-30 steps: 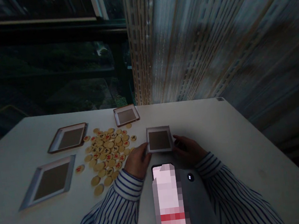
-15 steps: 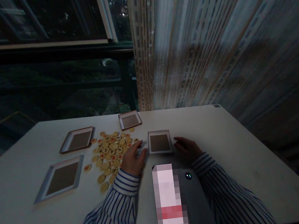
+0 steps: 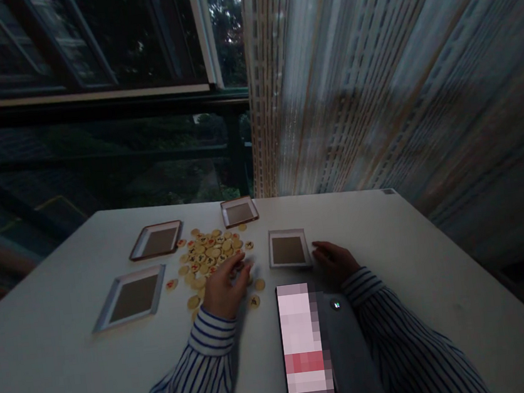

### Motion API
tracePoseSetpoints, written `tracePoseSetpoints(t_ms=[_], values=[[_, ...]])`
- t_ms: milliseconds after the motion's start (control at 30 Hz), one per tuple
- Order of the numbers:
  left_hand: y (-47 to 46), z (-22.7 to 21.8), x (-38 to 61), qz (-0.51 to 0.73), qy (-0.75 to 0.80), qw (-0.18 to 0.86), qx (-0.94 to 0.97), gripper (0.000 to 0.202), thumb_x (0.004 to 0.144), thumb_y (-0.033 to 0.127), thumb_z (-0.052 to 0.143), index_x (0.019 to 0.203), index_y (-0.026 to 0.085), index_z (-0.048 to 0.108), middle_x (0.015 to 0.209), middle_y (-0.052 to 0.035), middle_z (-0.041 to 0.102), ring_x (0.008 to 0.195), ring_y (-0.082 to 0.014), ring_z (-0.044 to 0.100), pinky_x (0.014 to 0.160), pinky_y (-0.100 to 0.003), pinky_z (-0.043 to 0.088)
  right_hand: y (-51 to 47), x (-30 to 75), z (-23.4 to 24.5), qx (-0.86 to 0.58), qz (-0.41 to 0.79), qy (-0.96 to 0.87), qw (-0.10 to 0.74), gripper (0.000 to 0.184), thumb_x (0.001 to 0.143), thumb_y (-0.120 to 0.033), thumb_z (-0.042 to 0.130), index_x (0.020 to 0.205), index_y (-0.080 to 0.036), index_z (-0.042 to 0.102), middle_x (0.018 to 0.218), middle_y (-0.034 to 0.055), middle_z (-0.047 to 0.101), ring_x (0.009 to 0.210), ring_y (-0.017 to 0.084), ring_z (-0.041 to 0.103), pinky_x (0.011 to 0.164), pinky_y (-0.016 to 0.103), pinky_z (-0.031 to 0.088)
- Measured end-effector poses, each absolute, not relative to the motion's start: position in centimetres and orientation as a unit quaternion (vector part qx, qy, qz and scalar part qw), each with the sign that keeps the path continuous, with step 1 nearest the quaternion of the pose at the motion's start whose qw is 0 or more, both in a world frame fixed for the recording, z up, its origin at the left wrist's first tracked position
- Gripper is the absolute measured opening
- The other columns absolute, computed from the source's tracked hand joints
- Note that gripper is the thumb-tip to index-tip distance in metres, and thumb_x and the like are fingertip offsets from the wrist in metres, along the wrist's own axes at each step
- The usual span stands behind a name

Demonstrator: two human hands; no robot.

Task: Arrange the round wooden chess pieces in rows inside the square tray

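Round wooden xiangqi pieces (image 3: 213,252), some with red and some with dark characters, lie in a loose pile left of centre. Over the pile's near right side is my left hand (image 3: 223,289), fingers bent and thumb apart from them; I make out no piece held in it. A shallow light-rimmed tray (image 3: 290,266) with a brown-grey bottom lies between my hands. Just off its right edge rests my right hand (image 3: 338,262), its fingers loosely stretched toward the tray and holding nothing I can see.
Three more shallow trays surround the pile: a brown-rimmed one (image 3: 157,254) on the left, a pale one (image 3: 102,319) nearer me, and a small brown-rimmed one (image 3: 240,223) behind. A phone with a blurred screen (image 3: 300,331) lies before me on a dark device (image 3: 353,350).
My left hand has moved left, away from the middle tray and over the pile. A few pieces now show to its right. The view has shifted slightly; my right hand stays by the tray.
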State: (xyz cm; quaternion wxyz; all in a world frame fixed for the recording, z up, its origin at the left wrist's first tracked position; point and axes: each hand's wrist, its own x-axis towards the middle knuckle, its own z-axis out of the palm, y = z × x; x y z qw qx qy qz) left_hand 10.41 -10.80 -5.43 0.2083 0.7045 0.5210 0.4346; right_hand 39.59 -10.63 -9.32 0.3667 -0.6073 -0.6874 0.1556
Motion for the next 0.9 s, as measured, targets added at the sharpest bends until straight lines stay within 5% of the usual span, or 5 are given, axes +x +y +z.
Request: tracePoseSetpoints(t_ms=[900], values=[[-13.8,-7.9,7.3,0.476,0.441,0.028,0.761,0.02,0.076,0.024,0.058,0.093,0.015,0.062,0.093,-0.0093,0.068,0.088,-0.019,0.064,0.078,-0.034,0.054,-13.2,35.4,-3.8,-0.461,0.052,-0.805,0.369,0.02,0.082,-0.023,0.048,0.096,-0.016,0.06,0.072,0.0041,0.061,0.06,0.011,0.055,0.052,0.023,0.045]])
